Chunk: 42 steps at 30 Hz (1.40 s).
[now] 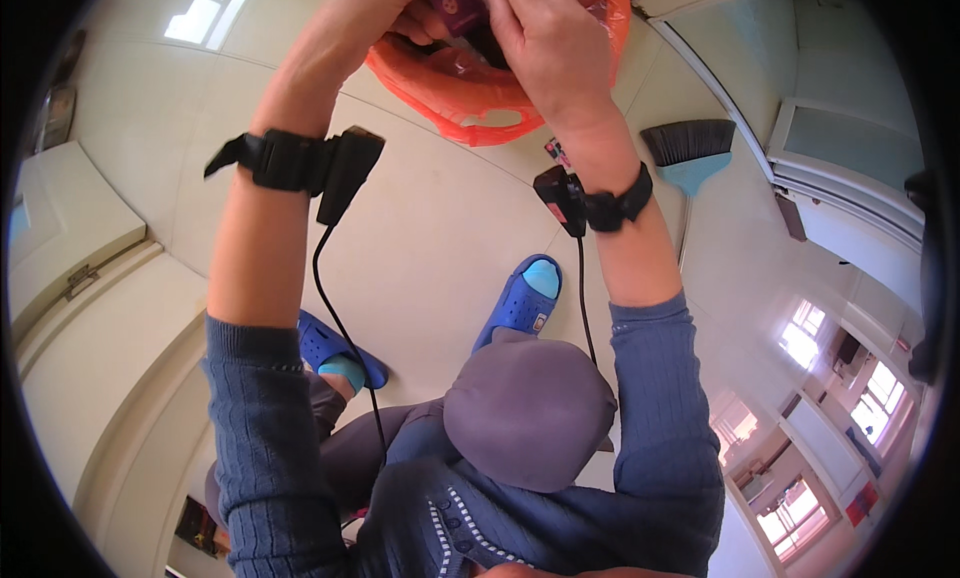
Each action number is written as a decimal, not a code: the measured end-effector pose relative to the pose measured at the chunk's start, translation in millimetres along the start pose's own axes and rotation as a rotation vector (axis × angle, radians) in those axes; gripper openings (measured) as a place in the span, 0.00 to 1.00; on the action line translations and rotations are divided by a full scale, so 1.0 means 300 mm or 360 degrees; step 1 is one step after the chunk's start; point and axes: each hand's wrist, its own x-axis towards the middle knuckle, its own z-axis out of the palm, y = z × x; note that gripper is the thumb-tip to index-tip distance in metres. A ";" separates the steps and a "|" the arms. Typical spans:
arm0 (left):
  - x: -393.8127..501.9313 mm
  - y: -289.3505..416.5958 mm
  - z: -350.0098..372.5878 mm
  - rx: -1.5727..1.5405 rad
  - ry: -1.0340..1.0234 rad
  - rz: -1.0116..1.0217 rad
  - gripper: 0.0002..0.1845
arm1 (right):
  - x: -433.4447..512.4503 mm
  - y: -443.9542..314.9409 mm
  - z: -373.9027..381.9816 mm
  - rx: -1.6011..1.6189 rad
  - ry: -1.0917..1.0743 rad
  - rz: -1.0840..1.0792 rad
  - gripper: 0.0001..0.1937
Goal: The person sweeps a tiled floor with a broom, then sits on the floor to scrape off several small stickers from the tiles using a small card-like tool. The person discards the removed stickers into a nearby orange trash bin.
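Observation:
At the top edge of the view, a dark purple packet [459, 9] with a small printed emblem is held over an open red plastic bag [442, 86]. My left hand [409, 11] grips the packet from its left side, fingers curled behind it. The thumb and fingers of my right hand [551, 41] pinch its right side. Part of the packet and the tips of some fingers are cut off or hidden. The bag's near handle, with a cut-out hole, droops towards me. Dark and clear crumpled material shows inside the bag, too hidden to name.
A broom head [690, 158] with black bristles and a blue base lies to the right on the tiled floor [442, 203]. White cabinet doors [75, 210] line the left. Black straps with devices [349, 173] and cables sit on both wrists. My blue slippers [525, 300] are below.

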 end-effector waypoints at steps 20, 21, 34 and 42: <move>-0.286 -0.214 -0.309 -0.0285 0.0551 0.0258 0.06 | -0.506 0.214 -0.286 0.0269 -0.0237 0.0988 0.08; -0.302 -0.272 -0.322 -0.0353 0.0678 0.0187 0.04 | -0.572 0.236 -0.255 0.0262 -0.0277 0.1098 0.09; -0.412 -0.854 0.214 -0.0244 0.0011 -0.0787 0.09 | -0.853 0.268 -0.009 0.0257 -0.1160 0.1405 0.14; -0.343 -0.872 0.217 -0.0198 0.0010 -0.0791 0.09 | -0.854 0.286 0.057 -0.0063 -0.1196 0.0724 0.12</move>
